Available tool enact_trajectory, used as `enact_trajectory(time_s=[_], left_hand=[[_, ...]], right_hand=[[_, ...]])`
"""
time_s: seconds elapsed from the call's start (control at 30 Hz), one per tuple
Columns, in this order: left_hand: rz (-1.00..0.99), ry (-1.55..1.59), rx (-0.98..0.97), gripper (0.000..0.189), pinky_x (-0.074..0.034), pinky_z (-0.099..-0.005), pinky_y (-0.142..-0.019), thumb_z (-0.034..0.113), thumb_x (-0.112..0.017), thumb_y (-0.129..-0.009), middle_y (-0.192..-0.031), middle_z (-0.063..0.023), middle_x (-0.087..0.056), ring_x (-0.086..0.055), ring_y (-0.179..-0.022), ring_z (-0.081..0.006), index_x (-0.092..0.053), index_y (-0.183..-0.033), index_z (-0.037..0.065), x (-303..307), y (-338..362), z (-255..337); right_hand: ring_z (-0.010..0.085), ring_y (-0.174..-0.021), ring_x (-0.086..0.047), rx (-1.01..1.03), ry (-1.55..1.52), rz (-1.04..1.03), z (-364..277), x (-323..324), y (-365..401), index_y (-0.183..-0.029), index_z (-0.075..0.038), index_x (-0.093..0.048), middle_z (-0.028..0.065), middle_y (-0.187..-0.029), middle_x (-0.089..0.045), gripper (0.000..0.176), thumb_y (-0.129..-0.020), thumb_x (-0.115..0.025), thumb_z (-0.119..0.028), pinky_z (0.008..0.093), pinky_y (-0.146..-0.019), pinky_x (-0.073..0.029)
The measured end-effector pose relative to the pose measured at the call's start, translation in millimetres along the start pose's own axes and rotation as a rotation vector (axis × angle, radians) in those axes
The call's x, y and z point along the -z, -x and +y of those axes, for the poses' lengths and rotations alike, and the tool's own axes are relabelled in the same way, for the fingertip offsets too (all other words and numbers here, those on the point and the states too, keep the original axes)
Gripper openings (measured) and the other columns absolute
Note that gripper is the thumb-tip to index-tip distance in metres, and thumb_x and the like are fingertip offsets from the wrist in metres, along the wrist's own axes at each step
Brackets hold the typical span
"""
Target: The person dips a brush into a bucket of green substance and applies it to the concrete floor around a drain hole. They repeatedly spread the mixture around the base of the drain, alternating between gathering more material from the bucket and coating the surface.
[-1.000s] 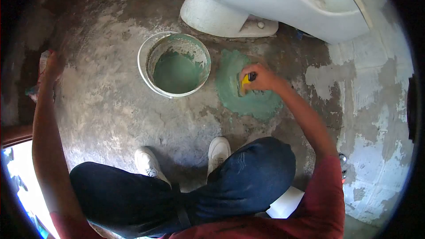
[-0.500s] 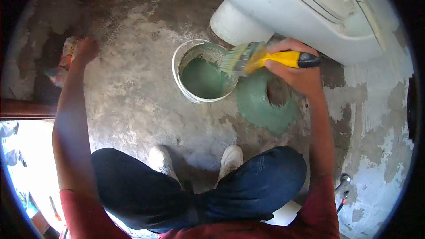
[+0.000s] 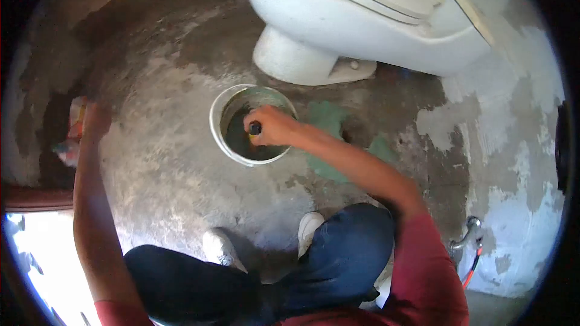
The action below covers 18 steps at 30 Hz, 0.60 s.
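Observation:
My right hand (image 3: 272, 127) is closed around a paintbrush (image 3: 255, 127), and only the black end of its handle shows clearly. The hand is inside the mouth of a white bucket (image 3: 215, 122), with the brush pointing down and its bristles hidden. Green coating lines the bucket. To its right, a green-coated patch (image 3: 324, 116) surrounds a dark hole (image 3: 348, 129) in the floor, partly behind my right forearm. At the far left, my left hand (image 3: 98, 119) is beside a red and white packet (image 3: 77, 118); blur hides its fingers.
A white toilet (image 3: 338, 18) stands beyond the bucket on the rough concrete floor (image 3: 163, 163). A tap (image 3: 469, 229) with a red and black hose (image 3: 472, 268) is low on the right wall. My shoes (image 3: 220, 246) are just in front of me.
My right hand has moved the brush from above the bucket's right rim down into the bucket, turning it upright. The view has shifted, while my left hand remains beside the packet.

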<state>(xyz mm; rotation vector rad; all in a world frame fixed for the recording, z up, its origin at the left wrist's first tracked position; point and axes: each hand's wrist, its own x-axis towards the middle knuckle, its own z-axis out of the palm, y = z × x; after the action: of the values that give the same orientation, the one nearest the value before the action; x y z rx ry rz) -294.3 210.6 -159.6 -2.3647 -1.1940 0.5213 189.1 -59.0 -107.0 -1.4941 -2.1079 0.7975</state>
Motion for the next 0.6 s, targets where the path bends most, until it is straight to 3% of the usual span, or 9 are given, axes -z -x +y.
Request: enact_trajectory(time_s=[0.03,0.1,0.17,0.27,0.33,0.47,0.53,0.6], left_hand=[[0.084,0.086,0.06,0.023,-0.051,-0.0425,-0.071,0.01,-0.049,-0.079,-0.095,-0.0182,-0.061,-0.062,-0.084,-0.0305,-0.06,-0.096,0.0,4,4,5],[0.158,0.646,0.312,0.024,-0.05,-0.043,-0.071,0.01,-0.049,-0.079,-0.093,-0.0166,-0.061,-0.062,-0.082,-0.0316,-0.059,-0.1,0.001,63,23,24],[0.019,0.665,0.328,0.027,-0.043,-0.043,-0.081,0.011,-0.047,-0.083,-0.101,-0.0165,-0.058,-0.055,-0.094,-0.0308,-0.057,-0.106,0.002,46,12,22],[-0.196,0.666,0.351,0.031,-0.032,-0.043,-0.096,0.012,-0.042,-0.088,-0.114,-0.0162,-0.054,-0.045,-0.112,-0.0296,-0.053,-0.116,0.004,1,-6,3],[-0.236,0.63,0.351,0.033,-0.027,-0.0434,-0.103,0.012,-0.041,-0.089,-0.119,-0.0163,-0.051,-0.042,-0.117,-0.0291,-0.051,-0.12,0.004,7,-6,-1],[-0.105,0.516,0.301,0.036,-0.018,-0.045,-0.109,0.011,-0.042,-0.087,-0.12,-0.0166,-0.048,-0.045,-0.114,-0.0288,-0.05,-0.122,0.004,35,10,7],[-0.132,0.338,0.204,0.037,-0.02,-0.0457,-0.108,0.011,-0.043,-0.087,-0.119,-0.0175,-0.049,-0.047,-0.112,-0.0289,-0.049,-0.123,0.003,33,14,4],[-0.157,0.119,0.053,0.037,-0.028,-0.0459,-0.103,0.012,-0.042,-0.088,-0.115,-0.0185,-0.052,-0.051,-0.108,-0.0294,-0.049,-0.123,0.001,15,16,-10]], right_hand=[[0.0268,-0.074,-0.063,-0.005,-0.034,0.008,-5,8,2,-0.083,-0.003,-0.065,0.0113,-0.077,-0.065,0.025,-0.061,-0.073,-0.012,0.0348,-0.069,-0.05],[0.0194,-0.07,-0.062,-0.028,-0.236,0.248,-4,22,14,-0.081,-0.004,-0.065,0.0081,-0.075,-0.064,0.024,-0.061,-0.075,-0.013,0.0322,-0.065,-0.05],[0.0085,-0.064,-0.057,-0.104,-0.335,0.402,-13,46,29,-0.079,-0.003,-0.064,0.003,-0.071,-0.062,0.021,-0.065,-0.075,-0.014,0.0267,-0.057,-0.048],[0.0088,-0.06,-0.056,-0.392,-0.726,0.534,-10,71,51,-0.08,-0.001,-0.063,0.0039,-0.069,-0.062,0.019,-0.07,-0.073,-0.014,0.026,-0.052,-0.046],[0.009,-0.061,-0.053,-0.474,-0.938,0.585,4,80,65,-0.083,-0.002,-0.061,0.0041,-0.07,-0.06,0.017,-0.074,-0.07,-0.014,0.025,-0.054,-0.044],[0.0095,-0.063,-0.049,-0.453,-1.253,0.664,51,92,93,-0.086,-0.007,-0.058,0.0034,-0.073,-0.055,0.018,-0.078,-0.066,-0.02,0.0227,-0.057,-0.039],[0.0096,-0.065,-0.049,-0.478,-1.301,0.716,67,100,110,-0.088,-0.008,-0.057,0.0028,-0.076,-0.054,0.019,-0.077,-0.067,-0.021,0.0223,-0.058,-0.039],[0.0097,-0.065,-0.048,-0.524,-1.33,0.794,83,111,127,-0.088,-0.009,-0.057,0.002,-0.075,-0.054,0.02,-0.076,-0.068,-0.021,0.0218,-0.06,-0.039]])
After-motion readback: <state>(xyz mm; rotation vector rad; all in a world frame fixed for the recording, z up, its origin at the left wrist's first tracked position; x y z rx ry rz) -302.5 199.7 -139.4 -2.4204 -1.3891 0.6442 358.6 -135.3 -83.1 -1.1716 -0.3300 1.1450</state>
